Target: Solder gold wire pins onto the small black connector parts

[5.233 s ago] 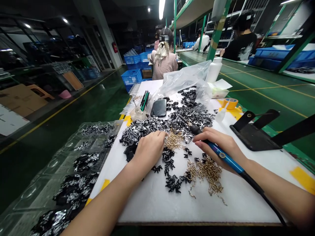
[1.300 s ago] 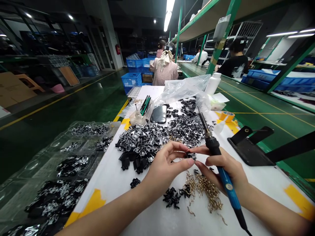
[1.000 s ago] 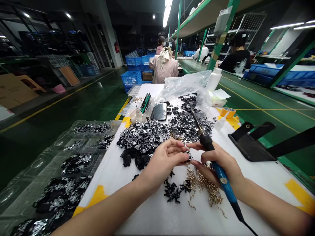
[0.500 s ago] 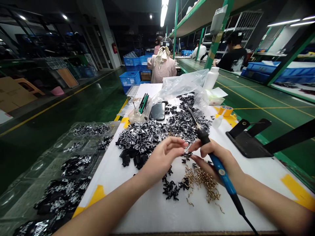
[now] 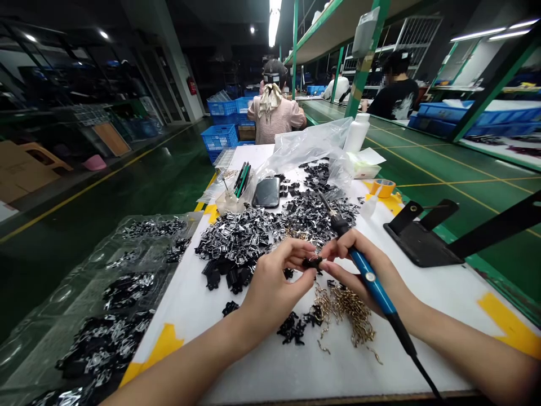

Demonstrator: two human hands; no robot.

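Between the fingertips of my left hand (image 5: 282,277) is a small black part (image 5: 311,262), too small to make out in detail. My right hand (image 5: 366,270) has a soldering iron (image 5: 367,276) with a blue handle across its palm, the metal tip pointing up and away. Its thumb and forefinger also touch the small black part. Just below my hands lie a heap of bent brass-coloured pins (image 5: 354,316) and a cluster of small black pieces (image 5: 292,328). Beyond them spreads a large pile of black and silver clips (image 5: 240,234).
A black metal stand (image 5: 422,237) is at the right edge, near an orange tape roll (image 5: 383,188). A phone (image 5: 267,192), a pen holder (image 5: 230,202) and a plastic bag (image 5: 304,145) lie farther back. Filled clear trays (image 5: 167,282) stand left. A person (image 5: 274,110) sits ahead.
My hands have drawn together around the small black part, the left thumb lower and more apart from its fingers. The view has shifted slightly. The soldering iron stays in my right hand.
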